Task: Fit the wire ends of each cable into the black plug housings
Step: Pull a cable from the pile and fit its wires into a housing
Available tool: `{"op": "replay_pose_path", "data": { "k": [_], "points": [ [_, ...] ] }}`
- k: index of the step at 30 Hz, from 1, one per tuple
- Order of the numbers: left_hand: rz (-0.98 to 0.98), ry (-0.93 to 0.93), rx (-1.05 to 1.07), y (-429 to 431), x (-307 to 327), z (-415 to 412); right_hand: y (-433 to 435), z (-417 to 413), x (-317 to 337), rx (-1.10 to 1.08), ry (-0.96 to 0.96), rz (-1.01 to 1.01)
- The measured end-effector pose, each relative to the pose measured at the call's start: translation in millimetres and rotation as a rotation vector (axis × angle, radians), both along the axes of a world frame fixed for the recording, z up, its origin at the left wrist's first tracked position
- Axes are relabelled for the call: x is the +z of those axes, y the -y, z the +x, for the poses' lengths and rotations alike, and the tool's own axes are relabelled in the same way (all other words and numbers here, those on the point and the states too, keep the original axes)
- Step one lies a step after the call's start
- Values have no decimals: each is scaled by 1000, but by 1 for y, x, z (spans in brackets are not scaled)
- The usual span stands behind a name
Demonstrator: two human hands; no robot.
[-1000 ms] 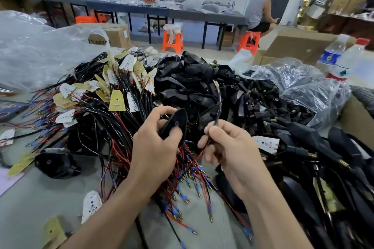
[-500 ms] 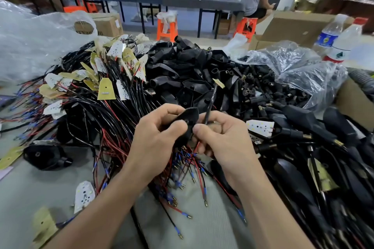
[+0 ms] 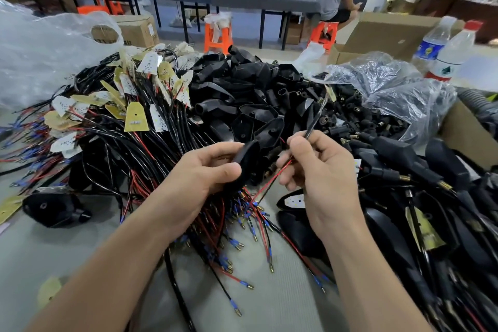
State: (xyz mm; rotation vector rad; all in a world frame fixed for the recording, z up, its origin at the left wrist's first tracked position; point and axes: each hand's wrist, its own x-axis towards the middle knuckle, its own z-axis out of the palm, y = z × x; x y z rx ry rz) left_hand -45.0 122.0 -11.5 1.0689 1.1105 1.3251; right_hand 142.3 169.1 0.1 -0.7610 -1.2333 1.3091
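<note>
**Housing in one hand, cable in the other**

The left hand (image 3: 199, 178) is curled round a black plug housing (image 3: 246, 162), thumb on its near side and fingers behind it, and holds it up above the table (image 3: 40, 250). Just beside it, the right hand (image 3: 320, 170) pinches a thin black cable (image 3: 314, 118) between thumb and forefinger. The cable rises from the fingers and tilts away to the right. A red wire (image 3: 272, 180) comes out under the same fingers and slants down to the left, passing close by the housing. Whether it touches the housing cannot be told.

Behind both hands lies a heap of black housings (image 3: 242, 94). To the left of the heap is a bundle of cables (image 3: 107, 143) carrying yellow and white tags (image 3: 136, 118). Their red and blue-sleeved wire ends (image 3: 237, 242) fan out over the table below the hands. A single housing (image 3: 54, 207) lies apart at the left. At the right is a crumpled clear plastic bag (image 3: 398, 94), with two bottles (image 3: 455, 51) standing behind it.
</note>
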Motion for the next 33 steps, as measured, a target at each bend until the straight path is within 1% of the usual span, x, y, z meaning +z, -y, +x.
{"op": "replay_pose_path", "data": {
  "k": [4, 6, 10, 13, 16, 19, 23, 26, 28, 31, 33],
  "points": [
    [-24, -114, -105, 3, 0, 3, -3, 0, 0, -42, -36, -30],
    [-36, -157, -110, 4, 0, 4, -4, 2, 0, -77, -48, -36],
    [-78, -163, -133, 7, 0, 4, -4, 5, 0, -49, -95, -82],
    [-87, -125, -160, 7, 0, 3, -1, 7, -1, 50, -43, -98],
    [-99, -79, -78, 5, -3, 6, 0, 8, -1, 146, -45, -130],
    [-106, -36, 20, 1, -5, 8, 0, 9, 1, 158, -53, -146],
    [-93, -84, -41, 4, -3, 8, 1, 5, 0, 54, -61, -124],
    [-91, -81, -42, 5, -3, 8, 1, 2, -3, -70, 38, -32],
    [-93, -77, 4, 4, -3, 10, 0, 3, -3, -91, 66, -9],
    [-61, -99, 79, 3, -4, 12, -1, 6, -2, 2, -11, -87],
    [-11, -97, 117, 4, -3, 13, -2, 10, -1, 67, 2, -129]
  ]
}}
